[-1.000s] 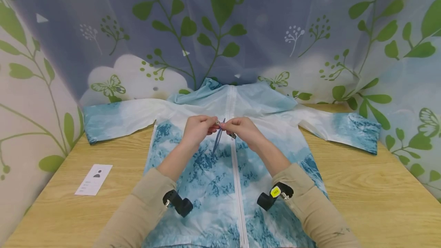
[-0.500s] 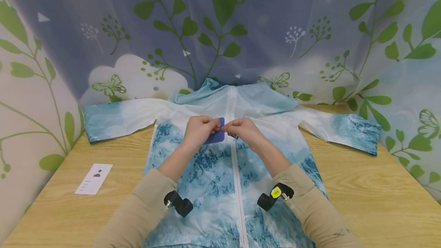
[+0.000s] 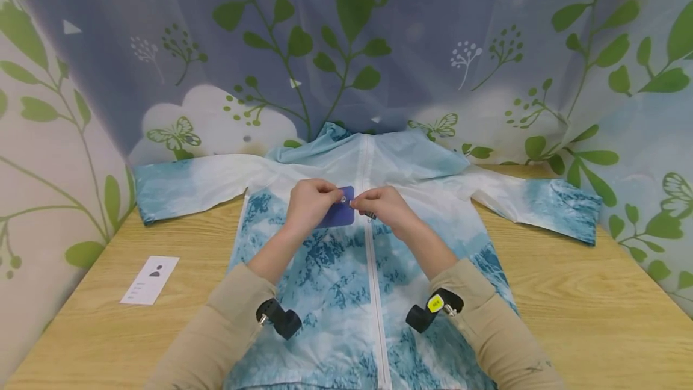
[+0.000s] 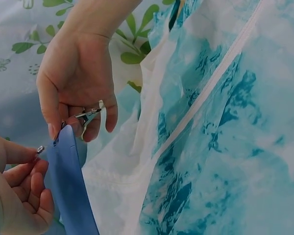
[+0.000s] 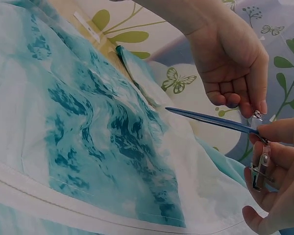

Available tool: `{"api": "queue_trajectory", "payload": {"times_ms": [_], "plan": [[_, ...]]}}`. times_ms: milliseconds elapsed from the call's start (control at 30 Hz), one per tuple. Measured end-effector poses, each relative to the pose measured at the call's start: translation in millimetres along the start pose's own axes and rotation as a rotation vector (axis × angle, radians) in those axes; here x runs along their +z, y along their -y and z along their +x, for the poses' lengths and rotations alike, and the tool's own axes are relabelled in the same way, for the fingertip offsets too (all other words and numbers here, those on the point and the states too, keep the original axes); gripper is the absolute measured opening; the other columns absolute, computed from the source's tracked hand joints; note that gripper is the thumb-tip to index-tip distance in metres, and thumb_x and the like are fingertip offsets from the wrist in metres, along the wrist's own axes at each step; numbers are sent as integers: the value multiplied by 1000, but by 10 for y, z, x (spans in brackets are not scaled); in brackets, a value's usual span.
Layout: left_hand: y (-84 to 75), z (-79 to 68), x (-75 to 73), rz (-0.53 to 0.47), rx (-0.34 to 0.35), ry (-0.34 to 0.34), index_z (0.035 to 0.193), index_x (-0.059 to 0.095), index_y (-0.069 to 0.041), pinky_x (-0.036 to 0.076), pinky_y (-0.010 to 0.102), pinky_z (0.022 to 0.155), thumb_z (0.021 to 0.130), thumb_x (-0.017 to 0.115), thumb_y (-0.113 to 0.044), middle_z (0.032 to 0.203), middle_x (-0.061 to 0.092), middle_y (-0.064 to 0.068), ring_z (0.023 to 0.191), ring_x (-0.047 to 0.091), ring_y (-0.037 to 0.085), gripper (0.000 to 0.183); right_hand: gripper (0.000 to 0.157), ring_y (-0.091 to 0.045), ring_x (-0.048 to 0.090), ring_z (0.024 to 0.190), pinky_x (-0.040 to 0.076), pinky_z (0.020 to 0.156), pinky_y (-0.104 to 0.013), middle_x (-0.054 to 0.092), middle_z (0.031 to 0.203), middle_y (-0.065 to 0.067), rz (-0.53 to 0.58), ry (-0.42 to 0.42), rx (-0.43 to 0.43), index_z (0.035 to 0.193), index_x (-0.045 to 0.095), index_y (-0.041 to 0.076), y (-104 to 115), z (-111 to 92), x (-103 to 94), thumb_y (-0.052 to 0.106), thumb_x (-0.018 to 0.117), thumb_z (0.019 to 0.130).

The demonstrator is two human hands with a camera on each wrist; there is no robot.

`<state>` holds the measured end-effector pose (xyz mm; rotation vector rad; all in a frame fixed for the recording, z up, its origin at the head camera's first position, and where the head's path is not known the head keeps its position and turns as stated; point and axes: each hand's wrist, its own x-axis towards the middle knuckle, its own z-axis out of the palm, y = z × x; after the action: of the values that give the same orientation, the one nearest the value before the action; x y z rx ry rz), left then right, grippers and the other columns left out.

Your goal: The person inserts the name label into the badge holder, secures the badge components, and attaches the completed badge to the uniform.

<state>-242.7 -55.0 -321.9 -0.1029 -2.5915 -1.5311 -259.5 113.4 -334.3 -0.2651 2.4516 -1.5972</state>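
Observation:
My left hand (image 3: 311,204) pinches a small metal snap (image 4: 40,149) between thumb and forefinger, with a bit of clear strap at it. Right beside it, my right hand (image 3: 385,208) pinches the top edge of a flat blue badge holder (image 3: 340,214). A metal badge clip (image 5: 258,172) lies within the right hand's fingers, joined near the holder's top by the strap. In the head view the holder hangs face-on, partly behind the left hand. Both hands are above a blue-and-white zip jacket (image 3: 319,281) spread on the table.
A white card (image 3: 150,280) with a printed person icon lies on the wooden table (image 3: 585,306), left of the jacket. Jacket sleeves stretch out to both sides. Behind stands a leaf-patterned curtain (image 3: 411,65).
The badge holder has swung from nearly edge-on to face-on in the head view. My two hands have stayed almost in place, still pinching.

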Motion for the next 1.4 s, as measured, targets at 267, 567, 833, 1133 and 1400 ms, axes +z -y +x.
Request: {"api": "queue_trajectory", "payload": {"times_ms": [267,567,833,1133,1400], "plan": [[68,30,-31,0,1,-33,94,72,-5,49,38,76,88,63,-23,92,68,9,84,61,24,21,26,-36,50,93,39,86,-51,59,90,-7,-4,-3,1,104,68,-1,-23,-12,-25,20,59,91],[162,19,-175,-14,-27,-36,99,70,-5,48,39,77,89,62,-22,96,66,11,88,59,25,22,25,-32,50,86,40,82,-49,58,85,-6,1,16,-15,102,68,-2,-51,-19,-72,19,60,90],[299,28,-251,-17,-61,-30,114,61,-1,47,39,75,91,59,-21,103,59,15,91,55,28,31,24,-32,47,85,39,79,-48,57,85,-6,-9,42,-56,103,67,-3,-76,-47,-137,16,58,91],[447,40,-310,-109,-201,66,122,54,0,43,44,88,93,56,-24,116,56,18,105,53,31,38,24,-23,47,79,38,79,-47,58,85,-5,7,55,-52,102,67,-4,-103,-65,-188,15,58,92],[434,15,-307,-204,-252,163,123,53,4,43,44,89,94,54,-21,111,58,20,91,55,27,38,26,-33,48,86,37,81,-51,59,87,-8,38,51,-58,103,67,-5,-147,-33,-198,16,58,91]]}}
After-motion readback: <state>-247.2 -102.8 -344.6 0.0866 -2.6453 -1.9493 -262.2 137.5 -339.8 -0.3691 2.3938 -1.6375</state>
